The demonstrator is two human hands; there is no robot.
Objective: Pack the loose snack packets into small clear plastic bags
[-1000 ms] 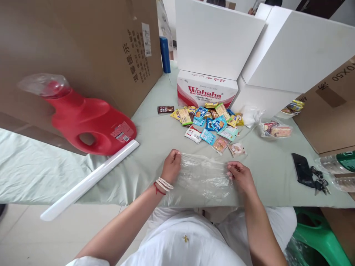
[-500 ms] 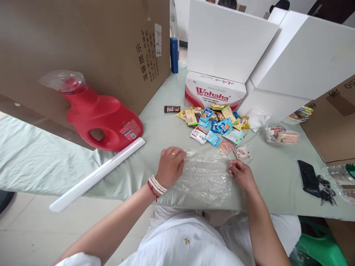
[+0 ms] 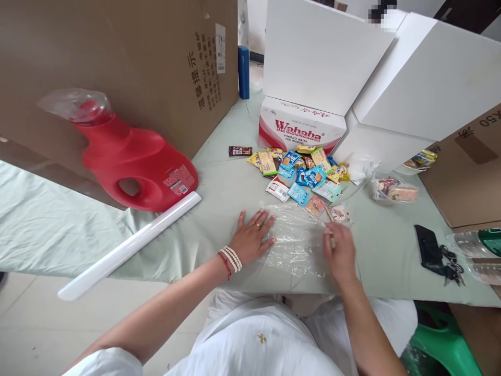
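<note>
A clear plastic bag [image 3: 293, 243] lies flat and wrinkled on the green tablecloth in front of me. My left hand [image 3: 252, 237] rests palm down with its fingers spread over the bag's left edge. At the right edge, my right hand [image 3: 340, 250] is closed, its fingertips pinching the plastic; it is a little blurred. Just beyond the bag is a heap of small wrapped snacks [image 3: 299, 194], among them blue, yellow and white packets. A brown snack bar [image 3: 240, 151] lies apart at the heap's left.
A red detergent jug [image 3: 156, 162] and a white tube [image 3: 133, 245] lie at left before a large cardboard box [image 3: 148, 68]. A Wahaba-lettered carton [image 3: 301, 125] stands behind the snacks. At right are a bagged snack [image 3: 395, 190], a black pouch [image 3: 428, 250] with keys, and plastic bottles [image 3: 475, 245].
My left hand has gone from bent fingers at the bag's upper left to lying flat and spread on its left edge. My right hand stays at the right edge, turned slightly. The view has shifted a little.
</note>
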